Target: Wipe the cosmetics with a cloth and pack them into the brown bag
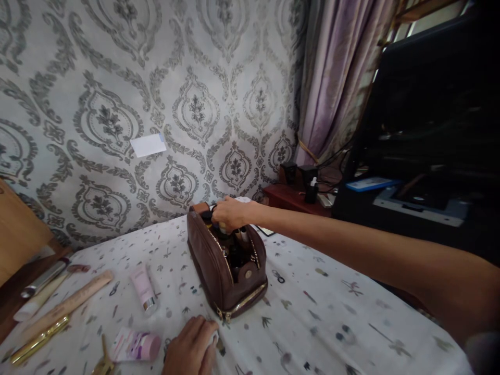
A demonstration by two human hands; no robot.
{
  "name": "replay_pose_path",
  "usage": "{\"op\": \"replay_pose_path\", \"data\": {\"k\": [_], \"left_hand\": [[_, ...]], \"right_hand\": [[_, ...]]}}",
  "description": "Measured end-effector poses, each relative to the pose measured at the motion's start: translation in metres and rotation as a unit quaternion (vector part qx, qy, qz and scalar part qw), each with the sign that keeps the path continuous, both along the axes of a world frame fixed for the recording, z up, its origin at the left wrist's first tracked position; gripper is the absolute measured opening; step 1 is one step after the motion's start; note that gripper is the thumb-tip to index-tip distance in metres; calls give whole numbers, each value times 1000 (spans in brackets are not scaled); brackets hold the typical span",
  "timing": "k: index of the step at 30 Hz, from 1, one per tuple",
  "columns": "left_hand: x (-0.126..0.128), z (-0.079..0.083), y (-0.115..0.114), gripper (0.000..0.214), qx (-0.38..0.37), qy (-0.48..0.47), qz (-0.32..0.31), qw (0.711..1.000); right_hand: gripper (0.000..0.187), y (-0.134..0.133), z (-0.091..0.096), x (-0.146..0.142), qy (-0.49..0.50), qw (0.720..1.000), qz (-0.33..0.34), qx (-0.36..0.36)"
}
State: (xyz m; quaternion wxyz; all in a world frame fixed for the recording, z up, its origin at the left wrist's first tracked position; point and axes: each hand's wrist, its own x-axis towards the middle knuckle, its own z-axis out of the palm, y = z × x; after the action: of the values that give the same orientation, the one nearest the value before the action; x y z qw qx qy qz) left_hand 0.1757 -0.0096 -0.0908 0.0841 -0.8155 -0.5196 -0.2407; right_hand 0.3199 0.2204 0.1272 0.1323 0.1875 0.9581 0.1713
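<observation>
A brown leather toiletry bag (pixel 219 265) stands open on the patterned white cloth (pixel 320 312), with several small bottles inside. My right hand (pixel 230 212) reaches across to the far end of the bag, its fingers closed round a small pale bottle (pixel 222 227) in the opening. My left hand (pixel 191 346) rests on the cloth in front of the bag, fingers curled over something white that I cannot make out.
Left of the bag lie a pink tube (pixel 142 288), a pink-capped tube (pixel 135 346), a long beige tube (pixel 64 307), a gold pen-like stick (pixel 39 341) and a silver tube (pixel 42 278). A dark printer (pixel 425 151) and a red shelf (pixel 292 198) stand at the right.
</observation>
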Motion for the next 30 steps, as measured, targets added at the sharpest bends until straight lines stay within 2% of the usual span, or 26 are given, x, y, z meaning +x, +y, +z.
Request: {"op": "replay_pose_path", "data": {"k": [14, 25, 27, 30], "left_hand": [[-1, 0, 1, 28, 13, 3, -1, 1000], [1, 5, 0, 29, 4, -10, 3, 1000], [2, 6, 0, 29, 3, -12, 4, 1000], [1, 5, 1, 28, 2, -17, 2, 1000]], "right_hand": [[22, -9, 9, -2, 10, 999, -35, -6], [29, -11, 18, 2, 32, 998, -49, -20], [26, -13, 23, 6, 69, 996, -56, -17], [25, -26, 23, 17, 194, 979, -57, -5]]}}
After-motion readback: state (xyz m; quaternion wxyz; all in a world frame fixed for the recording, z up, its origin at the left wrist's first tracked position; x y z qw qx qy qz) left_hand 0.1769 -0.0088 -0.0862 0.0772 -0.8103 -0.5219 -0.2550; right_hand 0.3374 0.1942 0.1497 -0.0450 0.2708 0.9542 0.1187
